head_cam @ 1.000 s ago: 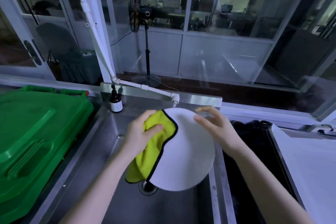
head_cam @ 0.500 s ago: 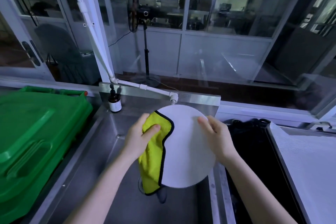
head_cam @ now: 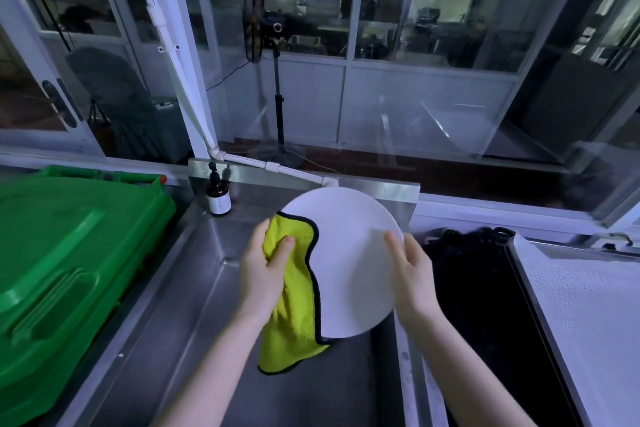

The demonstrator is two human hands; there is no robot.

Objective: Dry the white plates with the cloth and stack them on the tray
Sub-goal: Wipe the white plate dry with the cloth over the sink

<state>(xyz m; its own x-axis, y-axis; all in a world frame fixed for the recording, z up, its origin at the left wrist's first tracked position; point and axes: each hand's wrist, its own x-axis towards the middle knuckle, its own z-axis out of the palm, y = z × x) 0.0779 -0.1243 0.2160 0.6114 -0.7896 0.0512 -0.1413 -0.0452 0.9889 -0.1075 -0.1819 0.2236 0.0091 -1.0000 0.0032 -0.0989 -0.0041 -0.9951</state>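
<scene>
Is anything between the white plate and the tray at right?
Nothing tall shows. Only a low dark basin lies between the round white plate and the white-lined metal tray. The left hand grips the yellow cloth.

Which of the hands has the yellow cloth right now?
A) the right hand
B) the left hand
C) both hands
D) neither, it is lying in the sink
B: the left hand grips the yellow cloth against the white plate, while the right hand holds only the plate's opposite rim.
</scene>
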